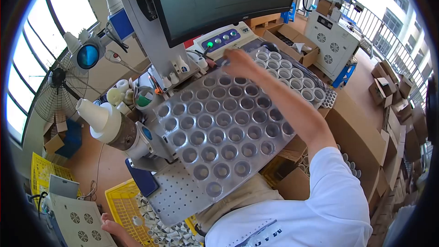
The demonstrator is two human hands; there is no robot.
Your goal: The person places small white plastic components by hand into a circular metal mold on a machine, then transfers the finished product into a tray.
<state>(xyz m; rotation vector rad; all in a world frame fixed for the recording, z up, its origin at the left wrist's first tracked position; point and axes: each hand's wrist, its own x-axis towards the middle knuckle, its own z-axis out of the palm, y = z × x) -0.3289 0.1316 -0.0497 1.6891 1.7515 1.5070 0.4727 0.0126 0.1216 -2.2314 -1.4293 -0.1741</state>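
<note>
My right hand [238, 64] reaches over the far end of a clear plastic tray [233, 139] with rows of round pockets, close to the control box. Its fingers are bent together, and what they hold, if anything, is hidden. Down at the lower left, my left hand [109, 225] is beside a yellow crate [120, 201] full of small white-and-grey cup-like parts [157, 228]. The fingers of that hand are partly curled and apart, with nothing visible in them. A small pale part [137, 221] shows just right of it.
A monitor [224, 0] stands above a control box [222, 41] with a green light. White cups [284, 73] fill a second tray at the right. A machine head [121, 128] borders the clear tray on the left. Open cardboard boxes [356, 128] stand at the right.
</note>
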